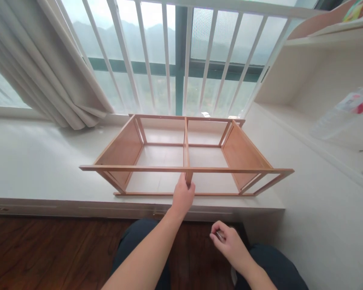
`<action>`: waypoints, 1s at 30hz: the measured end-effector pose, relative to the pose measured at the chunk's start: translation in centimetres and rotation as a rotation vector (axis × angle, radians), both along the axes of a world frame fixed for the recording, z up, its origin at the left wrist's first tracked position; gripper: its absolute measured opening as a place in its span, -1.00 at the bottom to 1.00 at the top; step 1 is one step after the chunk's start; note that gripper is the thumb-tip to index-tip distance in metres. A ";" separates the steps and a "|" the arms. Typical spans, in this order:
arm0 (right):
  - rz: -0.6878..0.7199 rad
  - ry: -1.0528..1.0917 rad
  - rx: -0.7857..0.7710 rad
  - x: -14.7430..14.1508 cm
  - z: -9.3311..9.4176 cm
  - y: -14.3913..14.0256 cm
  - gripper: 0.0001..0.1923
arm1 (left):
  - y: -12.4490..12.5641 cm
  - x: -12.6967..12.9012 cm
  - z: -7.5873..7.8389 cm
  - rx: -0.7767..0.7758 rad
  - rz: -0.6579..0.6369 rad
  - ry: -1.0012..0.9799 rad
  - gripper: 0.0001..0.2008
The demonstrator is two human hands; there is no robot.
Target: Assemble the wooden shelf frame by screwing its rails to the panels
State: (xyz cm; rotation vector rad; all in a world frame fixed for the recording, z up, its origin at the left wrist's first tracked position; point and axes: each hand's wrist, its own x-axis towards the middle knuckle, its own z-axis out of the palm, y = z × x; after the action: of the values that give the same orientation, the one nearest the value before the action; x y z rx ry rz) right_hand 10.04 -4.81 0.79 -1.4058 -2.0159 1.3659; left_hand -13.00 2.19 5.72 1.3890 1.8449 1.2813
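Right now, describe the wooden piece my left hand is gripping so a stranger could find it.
Below the barred window, a wooden frame lies on the white ledge. The left hand grips its centre divider, the slat running front to back. Unlike the solid end panels, it is thin and splits the frame into two halves.

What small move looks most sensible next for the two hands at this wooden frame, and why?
Probably bring the right hand up to the wooden frame. The left hand has a grip on the lower end of the centre divider, steadying the frame on the white ledge, while the right hand sits low near the lap, pinching something small that cannot be identified.
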 end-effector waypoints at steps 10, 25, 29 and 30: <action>-0.115 0.080 0.106 -1.6 1.9 0.7 -0.76 | -0.1 -0.9 -0.5 0.084 -0.090 -0.043 -0.68; -0.163 0.606 0.587 -11.3 11.1 6.1 -0.91 | -0.8 -1.7 -1.3 0.205 -0.216 -0.073 -0.52; -0.165 0.602 0.644 -11.9 10.5 6.5 -0.91 | -0.9 -1.3 -1.1 0.236 -0.223 -0.089 -0.58; -0.179 0.584 0.658 -12.0 10.4 6.6 -0.91 | -0.9 -1.2 -1.1 0.239 -0.218 -0.095 -0.58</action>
State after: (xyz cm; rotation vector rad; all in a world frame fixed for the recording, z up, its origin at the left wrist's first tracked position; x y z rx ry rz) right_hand -1.93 1.75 11.18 -0.7544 -1.6613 0.7861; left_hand -14.22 1.30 4.61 1.5742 1.4693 1.4607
